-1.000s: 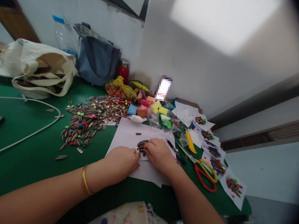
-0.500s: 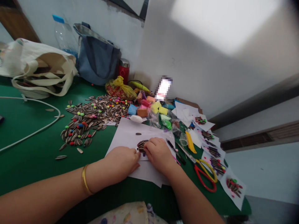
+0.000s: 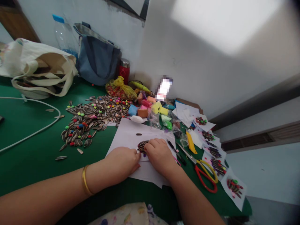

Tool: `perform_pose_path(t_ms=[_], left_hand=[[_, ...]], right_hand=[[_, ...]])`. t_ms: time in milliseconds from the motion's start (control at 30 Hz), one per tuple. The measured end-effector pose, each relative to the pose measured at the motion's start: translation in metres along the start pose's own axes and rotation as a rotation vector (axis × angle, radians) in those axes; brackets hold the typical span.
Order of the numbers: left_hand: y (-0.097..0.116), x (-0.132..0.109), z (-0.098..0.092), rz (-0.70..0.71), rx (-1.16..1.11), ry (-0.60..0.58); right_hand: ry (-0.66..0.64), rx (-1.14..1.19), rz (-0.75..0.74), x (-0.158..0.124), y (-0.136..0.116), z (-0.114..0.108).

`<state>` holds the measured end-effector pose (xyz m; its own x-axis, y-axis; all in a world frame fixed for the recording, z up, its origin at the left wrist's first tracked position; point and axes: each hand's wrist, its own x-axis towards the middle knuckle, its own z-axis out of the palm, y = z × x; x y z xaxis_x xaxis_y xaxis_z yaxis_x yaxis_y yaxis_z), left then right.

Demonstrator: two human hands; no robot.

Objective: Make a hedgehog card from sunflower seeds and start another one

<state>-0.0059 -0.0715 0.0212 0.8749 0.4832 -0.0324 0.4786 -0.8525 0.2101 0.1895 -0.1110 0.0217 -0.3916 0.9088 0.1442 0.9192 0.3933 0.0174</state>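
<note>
A cluster of striped sunflower seeds (image 3: pixel 142 145) lies on a small white paper on top of larger white sheets (image 3: pixel 124 132), between my two hands. A bit of purple shows under the cluster, and a tiny white-and-dark dot sits at its left end. My left hand (image 3: pixel 122 163) is closed, its fingertips pressed together at the cluster's lower left; what they pinch is hidden. From the right, my right hand (image 3: pixel 159 155) covers the cluster's right end with curled fingers, and whatever lies under them cannot be seen. One loose sunflower seed (image 3: pixel 139 134) rests on the sheet above.
Left of the sheets spreads a seed pile (image 3: pixel 93 117) with coloured seeds mixed in. Behind are packets of coloured clay (image 3: pixel 142 112) and a phone (image 3: pixel 164 89). Scissors (image 3: pixel 206 175), a black pen (image 3: pixel 175 151) and a yellow cutter (image 3: pixel 191 143) lie right, beside several seed-decorated cards (image 3: pixel 234 187).
My right fingers have shifted very slightly over the cluster's right end. My left hand and everything else look the same.
</note>
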Motion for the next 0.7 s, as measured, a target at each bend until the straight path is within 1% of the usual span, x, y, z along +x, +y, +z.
perform_pose_path(t_ms=[200,500,700], left_hand=[[-0.0011,-0.0001,0.0034,0.001,-0.01,0.002],[-0.0004,0.0004,0.0019,-0.006,-0.001,-0.001],[-0.0005,0.0,0.0012,-0.005,-0.01,-0.006]], right_hand=[[-0.016,-0.013,0.023,-0.0007,0.0017,-0.0039],[-0.022,-0.016,-0.004,-0.0003,0.0015,-0.003],[-0.006,-0.012,0.007,-0.0001,0.0025,-0.0047]])
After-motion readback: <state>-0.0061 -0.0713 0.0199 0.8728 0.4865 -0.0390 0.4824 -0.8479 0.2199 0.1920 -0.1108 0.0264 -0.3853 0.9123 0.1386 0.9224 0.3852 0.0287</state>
